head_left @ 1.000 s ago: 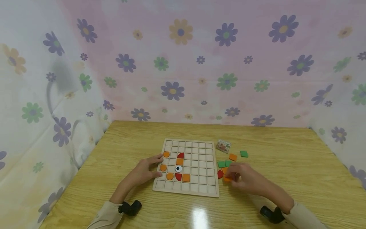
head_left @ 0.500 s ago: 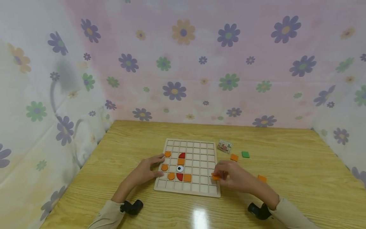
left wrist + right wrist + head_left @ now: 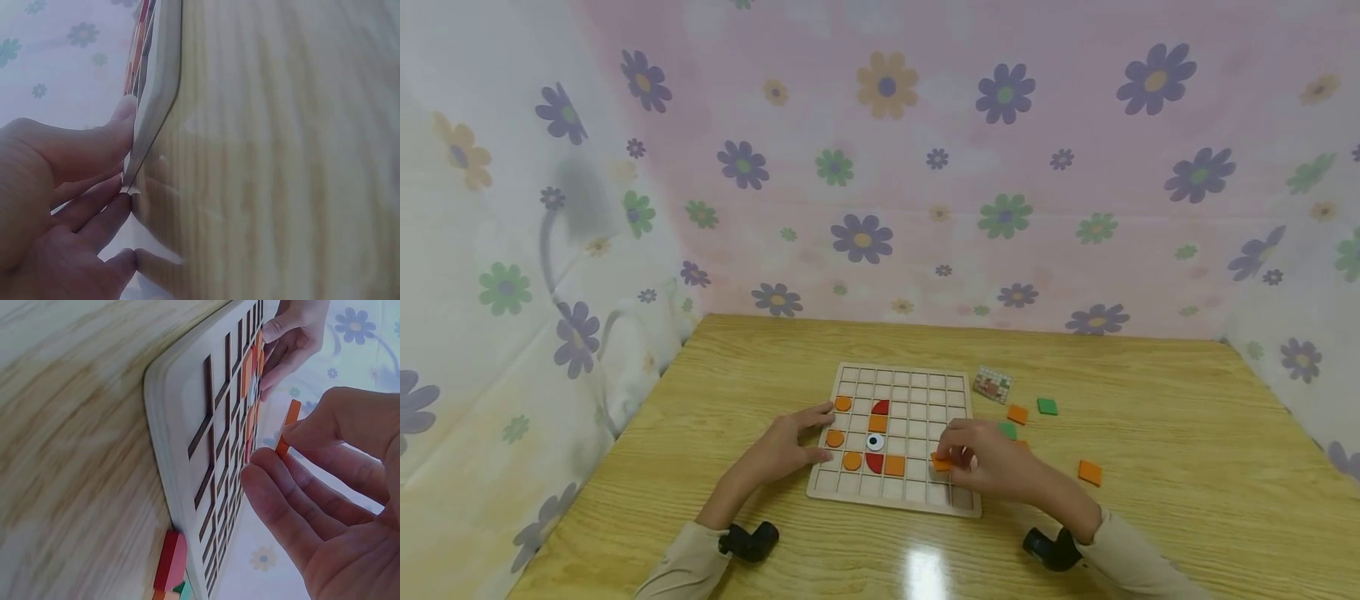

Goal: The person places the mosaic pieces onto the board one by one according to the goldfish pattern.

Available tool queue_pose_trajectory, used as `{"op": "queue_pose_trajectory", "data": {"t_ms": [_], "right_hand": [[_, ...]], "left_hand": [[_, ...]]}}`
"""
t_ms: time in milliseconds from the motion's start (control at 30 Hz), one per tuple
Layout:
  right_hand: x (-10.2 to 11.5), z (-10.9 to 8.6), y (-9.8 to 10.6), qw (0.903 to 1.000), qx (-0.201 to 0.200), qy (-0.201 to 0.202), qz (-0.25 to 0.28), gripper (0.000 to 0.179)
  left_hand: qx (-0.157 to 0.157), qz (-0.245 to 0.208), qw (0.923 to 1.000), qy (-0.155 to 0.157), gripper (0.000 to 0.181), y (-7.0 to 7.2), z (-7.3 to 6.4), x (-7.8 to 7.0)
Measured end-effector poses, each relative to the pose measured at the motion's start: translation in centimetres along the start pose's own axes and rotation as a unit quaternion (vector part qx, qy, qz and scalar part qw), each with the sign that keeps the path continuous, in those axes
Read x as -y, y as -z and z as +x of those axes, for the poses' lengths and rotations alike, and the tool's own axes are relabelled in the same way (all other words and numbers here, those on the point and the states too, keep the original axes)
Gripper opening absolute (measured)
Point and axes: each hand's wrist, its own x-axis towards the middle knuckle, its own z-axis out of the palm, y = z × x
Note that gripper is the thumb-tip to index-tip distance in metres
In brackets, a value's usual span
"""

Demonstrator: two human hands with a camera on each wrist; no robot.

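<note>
A wooden grid board (image 3: 917, 429) lies on the table, holding several orange discs (image 3: 852, 461), two red quarter-circle pieces (image 3: 880, 407), a round eye piece (image 3: 875, 442) and orange squares (image 3: 894, 465). My left hand (image 3: 786, 446) rests at the board's left edge; in the left wrist view its thumb (image 3: 125, 112) lies along the rim with fingertips right at the edge. Over the board's right part, my right hand (image 3: 992, 460) pinches an orange square tile (image 3: 940, 463) between thumb and fingers. The right wrist view shows this tile (image 3: 292, 415) tilted above the grid.
Right of the board lie a small pattern card (image 3: 993, 384), green tiles (image 3: 1047, 406) and loose orange tiles (image 3: 1090, 472), some partly behind my right hand. A red piece (image 3: 172, 559) sits against the board's edge in the right wrist view. Flowered cloth (image 3: 865, 283) hangs behind the table.
My right hand has picked the orange square tile from the loose pieces and moved left with it over the board. Another orange tile now lies farther right. My left hand stays at the board's edge.
</note>
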Motion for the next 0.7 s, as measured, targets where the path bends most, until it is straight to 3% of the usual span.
{"op": "queue_pose_trajectory", "data": {"t_ms": [700], "right_hand": [[1.0,3.0,-2.6,0.9988,0.027,-0.04,-0.009,0.017]], "left_hand": [[-0.003,0.002,1.0,0.0,0.058,0.0,0.0,-0.1]]}}
